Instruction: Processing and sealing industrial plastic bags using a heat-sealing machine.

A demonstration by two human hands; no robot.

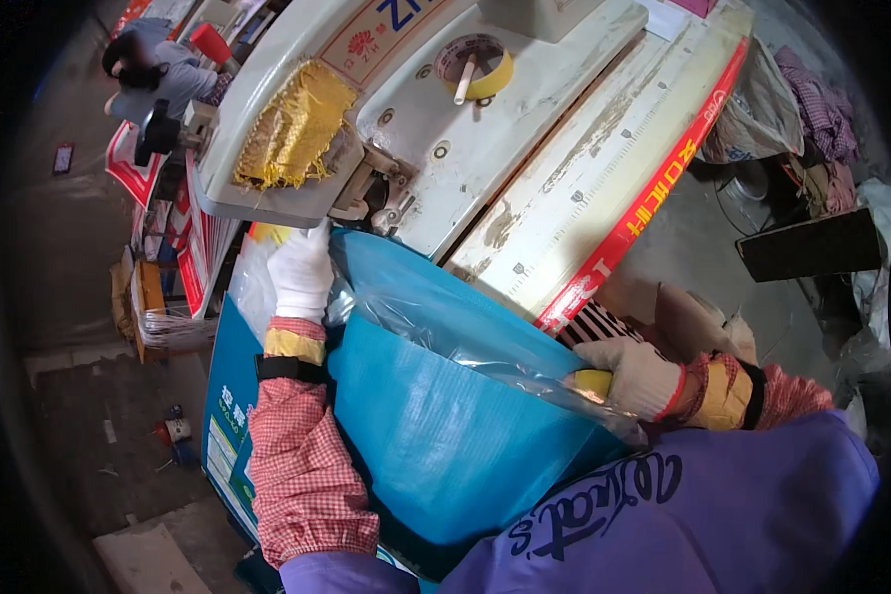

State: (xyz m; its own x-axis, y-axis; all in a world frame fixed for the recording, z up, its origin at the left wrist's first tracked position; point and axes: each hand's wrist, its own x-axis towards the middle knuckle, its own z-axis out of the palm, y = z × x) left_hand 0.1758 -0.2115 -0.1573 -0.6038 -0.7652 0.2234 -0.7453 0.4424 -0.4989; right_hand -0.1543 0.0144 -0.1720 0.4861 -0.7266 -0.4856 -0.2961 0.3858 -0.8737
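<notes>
A blue woven sack [445, 426] with a clear plastic liner [416, 322] bulges across my lap against the sewing machine [406, 129]. My left hand [302, 272], in a white glove, is closed on the sack's edge and liner just under the machine head, its fingertips partly hidden. At the sack's right end, my right hand [639, 376], also gloved, is closed round the gathered edge. A shiny yellow patch [592, 383] shows at its fingers; I cannot tell what it is. The presser foot and needle area [376, 193] stands just beyond my left hand.
A yellow tape roll [475, 67] with a white stick lies on the machine bed. A frayed yellow cloth [297, 124] covers part of the head. Printed sacks [193, 238] are stacked left, near another person [163, 74]. Bags and cloth [817, 109] lie at the right.
</notes>
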